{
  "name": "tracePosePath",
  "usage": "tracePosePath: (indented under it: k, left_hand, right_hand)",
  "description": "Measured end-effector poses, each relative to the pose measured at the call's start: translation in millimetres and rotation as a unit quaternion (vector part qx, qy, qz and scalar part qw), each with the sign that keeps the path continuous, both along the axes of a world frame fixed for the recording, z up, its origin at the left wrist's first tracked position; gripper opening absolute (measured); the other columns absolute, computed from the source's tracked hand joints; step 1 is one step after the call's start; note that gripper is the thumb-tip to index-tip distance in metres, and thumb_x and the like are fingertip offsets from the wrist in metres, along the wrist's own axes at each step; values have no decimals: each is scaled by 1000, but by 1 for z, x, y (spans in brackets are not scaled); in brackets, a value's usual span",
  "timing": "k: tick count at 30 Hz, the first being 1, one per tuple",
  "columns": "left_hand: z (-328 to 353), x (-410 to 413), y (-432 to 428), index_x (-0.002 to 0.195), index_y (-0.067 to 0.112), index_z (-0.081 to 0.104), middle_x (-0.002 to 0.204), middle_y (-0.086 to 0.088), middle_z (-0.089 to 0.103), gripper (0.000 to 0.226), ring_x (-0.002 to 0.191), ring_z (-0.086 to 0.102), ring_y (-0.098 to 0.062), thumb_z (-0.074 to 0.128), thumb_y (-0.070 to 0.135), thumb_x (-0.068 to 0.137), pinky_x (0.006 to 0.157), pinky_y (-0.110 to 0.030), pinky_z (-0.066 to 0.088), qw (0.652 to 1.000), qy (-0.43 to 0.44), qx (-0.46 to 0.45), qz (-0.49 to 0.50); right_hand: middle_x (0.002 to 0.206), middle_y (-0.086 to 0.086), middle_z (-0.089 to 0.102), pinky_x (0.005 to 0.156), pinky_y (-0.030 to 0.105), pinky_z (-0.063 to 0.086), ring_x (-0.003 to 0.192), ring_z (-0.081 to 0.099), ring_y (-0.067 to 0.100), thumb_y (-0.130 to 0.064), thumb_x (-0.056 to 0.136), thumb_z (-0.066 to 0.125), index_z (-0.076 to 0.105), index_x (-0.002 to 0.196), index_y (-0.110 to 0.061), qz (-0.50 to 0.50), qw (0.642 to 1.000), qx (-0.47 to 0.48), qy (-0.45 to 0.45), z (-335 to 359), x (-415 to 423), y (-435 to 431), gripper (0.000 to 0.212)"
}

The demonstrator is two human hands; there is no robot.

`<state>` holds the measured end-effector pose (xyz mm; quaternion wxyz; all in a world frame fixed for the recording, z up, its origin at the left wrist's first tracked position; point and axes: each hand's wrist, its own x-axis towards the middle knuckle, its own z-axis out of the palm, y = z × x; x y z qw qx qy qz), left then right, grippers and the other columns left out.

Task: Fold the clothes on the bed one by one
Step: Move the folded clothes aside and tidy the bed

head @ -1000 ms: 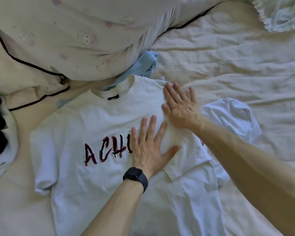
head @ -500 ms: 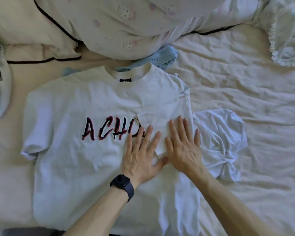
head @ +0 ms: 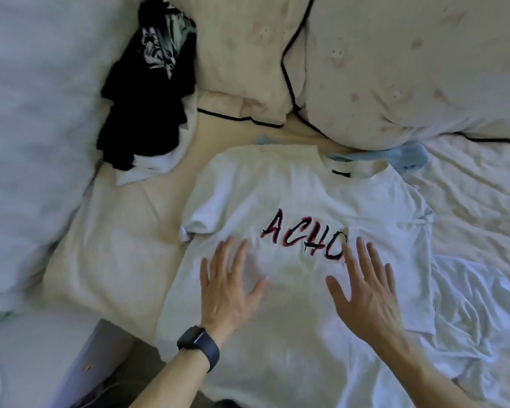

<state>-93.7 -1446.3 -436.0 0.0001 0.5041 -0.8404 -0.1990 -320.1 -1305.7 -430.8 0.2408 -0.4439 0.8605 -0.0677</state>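
The white T-shirt [head: 292, 189] lies face up on the bed [head: 468, 201], low and centre in the view, with its collar toward 12 o'clock and its hem toward 6 o'clock. The side at 3 o'clock is turned in over the chest, and the edge of that folded panel covers the end of the red-and-black lettering [head: 304, 237]. The short sleeve [head: 195, 222] at 9 o'clock is spread out and not yet folded.

Both hands are flat on the shirt, fingers straight and spread, gripping nothing. The left hand [head: 227, 287], with a dark watch [head: 199, 346] on its wrist, rests below the start of the lettering. The right hand [head: 362, 293] rests on the folded panel. They look to be smoothing the cloth.

I judge this shirt about a third done. One side is in; the 9 o'clock side, then a fold from hem to collar, remain.

More clothes wait around it:
- A crumpled white garment [head: 468, 304] touches the shirt at 3 o'clock.
- A heap of black clothes [head: 147, 98], with a patterned piece on top, lies at 10 o'clock.
- A pale blue cloth [head: 407, 156] peeks out at 1 o'clock, partly under a cream pillow [head: 395, 69] with black piping.

No folded pile is in view, so most of the task seems left.
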Motion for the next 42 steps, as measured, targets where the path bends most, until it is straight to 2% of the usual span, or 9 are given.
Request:
tracePosePath:
  k: [5,8,13,17,22,26,30,34,42]
  left_hand:
    - [-8,74,-91,134,17,52,129,-8,60,78,119,56,-24,56,75,82,95,-46,49,945,110,84,297]
    - [-3,76,-128,77,13,63,70,-6,65,67,67,62,-18,45,76,86,67,-35,46,867,189,264,379]
    - [5,66,-159,116,29,61,107,15,61,44,92,57,-6,52,65,93,76,-20,43,715,270,506,400]
    - [-4,72,-175,89,20,66,87,6,70,30,75,63,-11,68,50,89,63,-26,48,790,274,410,366]
    - [17,79,-203,88,17,58,86,0,71,21,77,69,-12,77,9,85,66,-22,53,696,496,345,389]
    - [-1,77,-215,101,22,56,95,2,68,24,86,68,-13,75,17,87,68,-22,54,718,447,340,412]
    - [-20,80,-215,123,25,49,113,7,62,58,101,63,-10,83,18,77,74,-24,52,708,410,401,412]
    - [-17,86,-206,141,44,33,130,27,47,90,102,55,15,81,8,74,80,-18,55,736,442,383,342]
    - [-1,102,-214,108,35,62,83,20,60,33,73,57,8,80,43,81,63,-10,39,859,320,334,221]
  right_hand:
    - [170,-2,11,127,47,14,158,4,17,-54,103,39,18,163,-28,114,991,-46,-44,22,56,-132,69]
    - [170,-1,12,127,44,16,157,7,18,-50,104,43,18,162,-24,181,980,-51,-59,32,81,-223,69]
    - [169,2,18,125,54,4,157,3,19,-60,103,31,13,163,-23,280,952,125,25,32,91,-341,73]
    - [126,2,61,109,46,26,130,43,27,-67,94,47,56,129,-28,382,847,311,201,50,81,-384,53]
    - [86,-16,61,82,20,43,88,60,2,-28,88,76,56,82,-35,191,970,78,-127,67,60,-396,22]
    - [104,-5,66,73,21,45,97,65,11,-14,85,79,62,115,-29,78,964,105,-233,59,62,-409,37]
    - [121,-7,66,99,36,50,107,63,15,-71,68,76,56,137,-27,146,947,247,-144,38,84,-424,84]
    - [98,-8,64,92,40,46,99,56,18,-63,88,64,65,110,-27,251,956,150,-15,21,109,-432,42]
    - [85,-11,66,62,14,42,72,57,3,-40,99,60,71,104,-28,170,979,-42,-102,39,110,-434,17]
